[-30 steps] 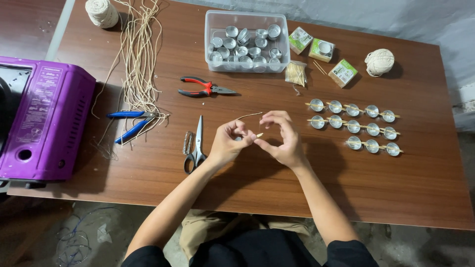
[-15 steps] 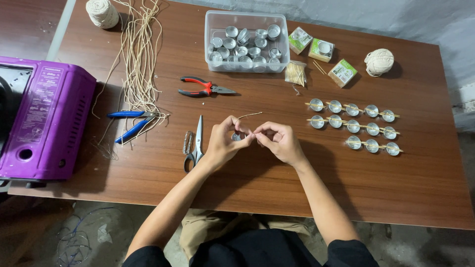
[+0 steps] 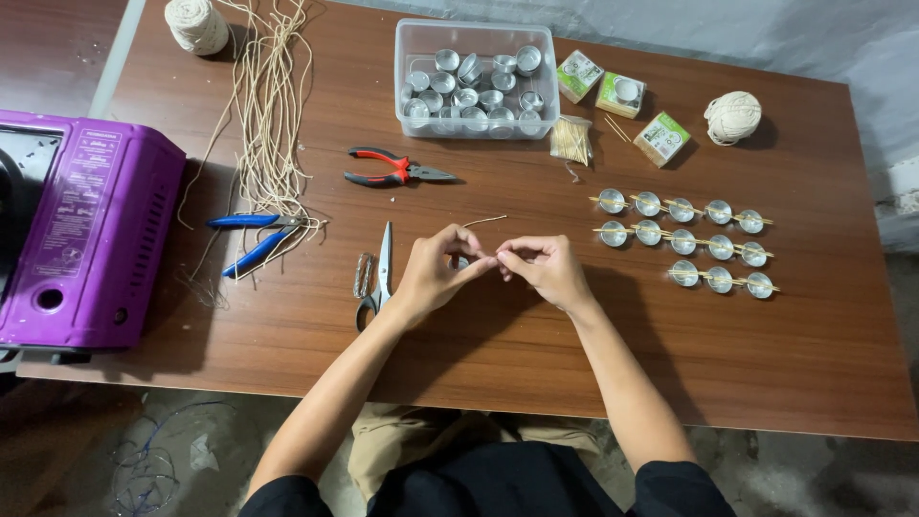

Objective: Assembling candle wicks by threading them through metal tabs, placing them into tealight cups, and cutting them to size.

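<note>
Cream-coloured wick string point(image 3: 483, 221) runs from our fingertips up and to the right, its free end lying on the wooden tabletop point(image 3: 785, 364). Our left hand point(image 3: 433, 273) and right hand point(image 3: 544, 269) meet tip to tip at the middle of the tabletop, each pinching the near end of the string; something small may sit between the fingers, but we cannot tell what.

Taking our hands as the landmark: just left of them lie silver scissors point(image 3: 379, 276), blades pointing away from us. Farther left sit blue-handled pliers point(image 3: 251, 236) on the lower ends of a bundle of cut strings point(image 3: 271, 105), and beyond those a purple portable stove point(image 3: 81, 235) at the tabletop's left edge. Above our hands lie red-and-black pliers point(image 3: 392, 169), and past them a clear plastic box point(image 3: 477, 79) filled with small metal cups. To the right of our hands, three rows of metal cups point(image 3: 683, 239) each carry a thin stick across the top. Up and right of our hands are a small bag of sticks point(image 3: 571, 141), three small green boxes point(image 3: 624, 105) and a ball of twine point(image 3: 732, 117). Another ball of twine point(image 3: 196, 24) sits at the far left corner.
</note>
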